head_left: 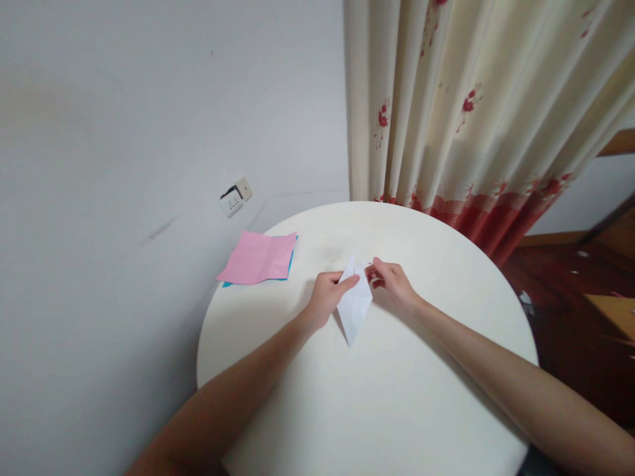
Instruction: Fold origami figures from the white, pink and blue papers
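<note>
A white sheet of paper (pixel 354 309), folded into a narrow kite shape, is held just above the round table, its long point toward me. My left hand (pixel 325 295) grips it from the left, thumb laid across the front and fingers behind. At its upper right edge, my right hand (pixel 391 281) has thumb and fingertips pinched together on a corner of the paper. The exact contact there is small and partly hidden by the fingers. Two pointed flaps stand up at the paper's top.
The white round table (pixel 397 410) stands against a wall. At its left edge lie a creased pink sheet (pixel 258 258) and a blue sheet (pixel 292 261) beneath it. A wall socket (pixel 231 202) is behind them. A floral curtain (pixel 446 119) hangs past the far edge.
</note>
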Tool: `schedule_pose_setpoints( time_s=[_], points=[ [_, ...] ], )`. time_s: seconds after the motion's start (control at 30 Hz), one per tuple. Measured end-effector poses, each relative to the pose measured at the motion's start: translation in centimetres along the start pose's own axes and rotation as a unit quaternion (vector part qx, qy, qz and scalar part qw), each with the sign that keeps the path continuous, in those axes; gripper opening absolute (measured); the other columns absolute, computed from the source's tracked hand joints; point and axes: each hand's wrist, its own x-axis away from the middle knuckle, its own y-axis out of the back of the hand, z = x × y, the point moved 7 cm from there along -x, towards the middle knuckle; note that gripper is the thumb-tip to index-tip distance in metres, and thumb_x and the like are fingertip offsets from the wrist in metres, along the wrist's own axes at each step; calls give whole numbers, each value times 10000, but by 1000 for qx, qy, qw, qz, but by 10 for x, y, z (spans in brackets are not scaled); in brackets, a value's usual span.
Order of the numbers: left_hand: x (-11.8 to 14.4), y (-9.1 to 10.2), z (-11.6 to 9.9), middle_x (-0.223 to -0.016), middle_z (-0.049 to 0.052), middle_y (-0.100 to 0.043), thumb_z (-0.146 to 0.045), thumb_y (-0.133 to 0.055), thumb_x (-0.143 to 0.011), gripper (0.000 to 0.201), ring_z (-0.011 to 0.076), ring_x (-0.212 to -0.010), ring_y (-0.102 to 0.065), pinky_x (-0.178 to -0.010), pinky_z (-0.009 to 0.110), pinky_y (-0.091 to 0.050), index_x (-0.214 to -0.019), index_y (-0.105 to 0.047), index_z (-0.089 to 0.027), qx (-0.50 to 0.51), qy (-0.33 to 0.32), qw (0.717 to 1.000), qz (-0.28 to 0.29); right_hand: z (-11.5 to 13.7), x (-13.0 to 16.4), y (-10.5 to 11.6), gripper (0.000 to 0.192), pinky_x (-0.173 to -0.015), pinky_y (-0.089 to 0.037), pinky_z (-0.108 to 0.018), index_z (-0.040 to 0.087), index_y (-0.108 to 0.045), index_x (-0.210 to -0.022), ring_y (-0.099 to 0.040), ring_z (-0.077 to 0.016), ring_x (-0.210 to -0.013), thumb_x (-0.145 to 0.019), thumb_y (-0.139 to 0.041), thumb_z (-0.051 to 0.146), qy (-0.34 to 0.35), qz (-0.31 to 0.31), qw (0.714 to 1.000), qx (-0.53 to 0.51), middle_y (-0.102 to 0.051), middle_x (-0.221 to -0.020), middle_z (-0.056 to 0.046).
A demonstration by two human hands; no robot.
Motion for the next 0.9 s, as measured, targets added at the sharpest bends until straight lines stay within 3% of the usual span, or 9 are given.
schedule_pose_setpoints(
  time_s=[0.23, 0.5, 0.63, 0.73, 0.9],
  points=[
    [-3, 4, 1, -698, 43, -669, -523, -767, -717, 435, 152, -625, -584, -584, 255, -418, -795, -717, -98, 58, -5, 998, -21, -5, 6, -14, 375, -555, -369, -267, 162, -667, -646, -497, -122, -556, -677, -772, 521, 3, 29, 999, 41, -622, -612, -5],
    [-10, 2, -8, -830, 51, -689, -458, -660, -835, 353, 161, -746, -625, -655, 239, -460, -960, -671, -128, -7, -95, 995, 7, 9, -2, 10, 377, -521, -356, -266, 166, -645, -615, -444, -111, -521, -682, -748, 522, 63, -71, 994, 50, -564, -554, 8],
    [-9, 7, -15, -688, -14, -644, -371, -705, -806, 372, 149, -656, -637, -613, 221, -454, -1086, -551, -184, -4, -135, 990, -31, 9, -4, 12, 343, -501, -330, -246, 172, -652, -844, -430, -101, -514, -723, -731, 483, 86, -78, 993, 32, -561, -576, 35],
    [-7, 9, -20, -623, -53, -595, -343, -689, -823, 339, 140, -616, -632, -583, 206, -439, -1062, -487, -213, -1, -158, 986, -45, 9, -2, 9, 403, -503, -321, -228, 220, -556, -1068, -421, -97, -504, -753, -740, 391, 106, -55, 993, -8, -517, -566, 88],
    [-7, 8, -25, -736, 3, -649, -321, -634, -855, 170, 134, -687, -629, -621, 214, -460, -937, -595, -177, -30, -185, 982, -28, 14, 1, 10, 216, -535, -361, -241, 200, -610, -923, -468, -107, -572, -806, -696, 360, 155, -48, 986, 28, -546, -659, 41]
  ],
)
